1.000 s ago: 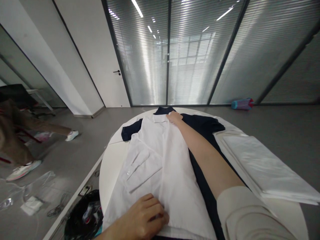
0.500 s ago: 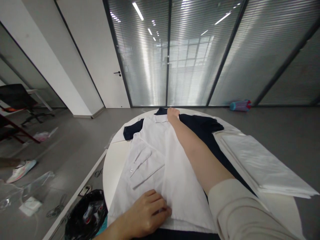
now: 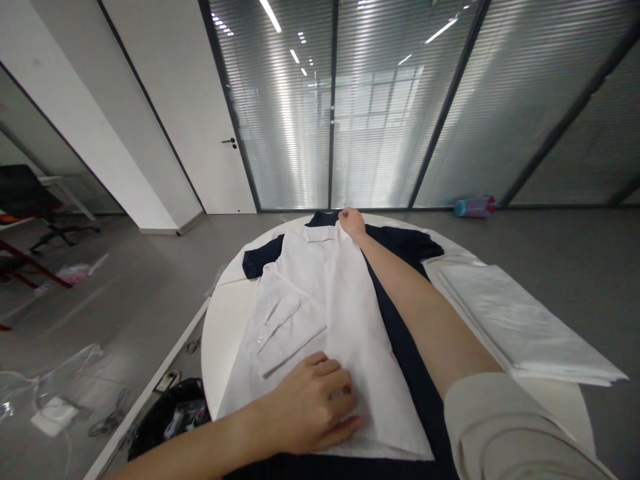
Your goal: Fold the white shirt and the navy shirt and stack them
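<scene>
Monitoring round white table (image 3: 220, 347) from remote station: white shirt (image 3: 320, 293) lying flat over navy shirt (image 3: 405, 243), folded white cloth (image 3: 520, 320) alongside. Cuffed sleeve (image 3: 285, 327) lying folded across front; hem not yet folded. Right hand (image 3: 351, 222) resting at collar, fingers curled, hold unclear. Left hand (image 3: 313, 400) lying on lower shirt, fingers (image 3: 340, 380) part-curled; cannot tell if gripping cloth.

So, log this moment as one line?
left hand: resting on white long-sleeved shirt | right hand: at its collar | beneath: navy short-sleeved shirt | surface: round white table
</scene>
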Tool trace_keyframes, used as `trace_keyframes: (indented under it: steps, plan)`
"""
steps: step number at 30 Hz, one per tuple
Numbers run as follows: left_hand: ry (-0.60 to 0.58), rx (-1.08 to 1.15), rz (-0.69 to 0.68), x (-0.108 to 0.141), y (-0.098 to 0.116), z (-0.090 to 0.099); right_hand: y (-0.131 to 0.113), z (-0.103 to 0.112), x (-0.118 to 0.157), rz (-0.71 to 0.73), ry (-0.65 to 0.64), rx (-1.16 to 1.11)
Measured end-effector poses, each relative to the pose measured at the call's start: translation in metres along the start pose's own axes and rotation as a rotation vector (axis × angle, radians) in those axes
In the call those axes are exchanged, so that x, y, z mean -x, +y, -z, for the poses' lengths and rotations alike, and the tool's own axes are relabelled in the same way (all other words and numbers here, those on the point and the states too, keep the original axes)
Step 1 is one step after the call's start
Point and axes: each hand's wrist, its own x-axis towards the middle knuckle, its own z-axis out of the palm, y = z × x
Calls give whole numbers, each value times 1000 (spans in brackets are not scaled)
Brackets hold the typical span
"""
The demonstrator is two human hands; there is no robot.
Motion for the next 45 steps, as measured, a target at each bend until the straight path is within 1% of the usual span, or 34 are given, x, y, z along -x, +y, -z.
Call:
trace_keyframes:
  steps: [2,4,5,7,9,11,13,17,19,21,23,25,26,27,28,29,30,32,33,34,35,36,37,38,39,40,41,42,43,45]
  plan:
    - [6,28,-27,-29,-10,-3,6,-3,8,54,20,5]
    - [12,45,-58,-53,-20,-15,10,-13,18,107,-1,29]
    - [6,46,-63,-61,-23,-23,10,-20,22,127,-32,52]
    - [-30,43,-49,-67,-24,-39,8,-35,27,128,-128,107]
    - [-63,49,-24,-64,-19,-50,3,-49,25,87,-217,141]
    - [-66,50,-10,-56,-11,-53,-3,-59,18,29,-250,146]
    - [-50,31,-21,-50,-4,-52,-9,-65,9,-14,-245,150]
    - [-41,-85,-147,-45,4,-56,-14,-69,-5,-69,-226,144]
    - [-41,-124,-184,-44,5,-59,-13,-67,-8,-78,-218,97]
    - [-41,-113,-222,-45,7,-59,-11,-60,-7,-72,-201,33]
    - [-45,-46,-276,-44,8,-52,-10,-49,-2,-61,-158,-4]
    - [-20,87,-296,-39,6,-36,-14,-36,7,-15,-72,-8]
    - [6,170,-264,-36,4,-25,-18,-30,14,51,-32,-16]
    - [50,253,-203,-30,-1,-14,-24,-24,23,138,-7,-30]
    - [120,332,-119,-24,-8,-2,-32,-20,34,234,-2,-49]
    - [217,397,-15,-16,-17,9,-41,-16,47,346,-24,-69]
    - [345,448,104,-8,-27,20,-53,-13,62,473,-69,-86]
    - [643,521,354,11,-54,38,-78,-8,101,759,-183,-101]
    - [761,547,489,20,-69,46,-91,-6,125,939,-229,-100]
    - [866,583,605,28,-84,51,-104,-3,150,1115,-262,-93]
    - [953,633,692,36,-98,55,-116,0,177,1272,-281,-86]
    - [1005,692,778,42,-113,58,-127,3,204,1433,-302,-73]
    - [1024,757,855,48,-126,58,-136,5,231,1584,-305,-59]
    - [1018,817,922,52,-138,57,-144,6,256,1724,-293,-45]
    - [992,867,986,56,-149,55,-150,6,278,1830,-261,-36]
    - [957,902,1045,59,-158,52,-154,4,298,1902,-226,-28]
    - [923,921,1100,61,-166,48,-157,1,314,1951,-199,-12]
    - [893,927,1147,63,-173,44,-159,-3,326,1971,-176,11]
    - [872,926,1185,63,-180,40,-161,-7,335,1970,-160,38]
    - [839,924,1228,63,-189,35,-163,-13,345,1945,-132,81]
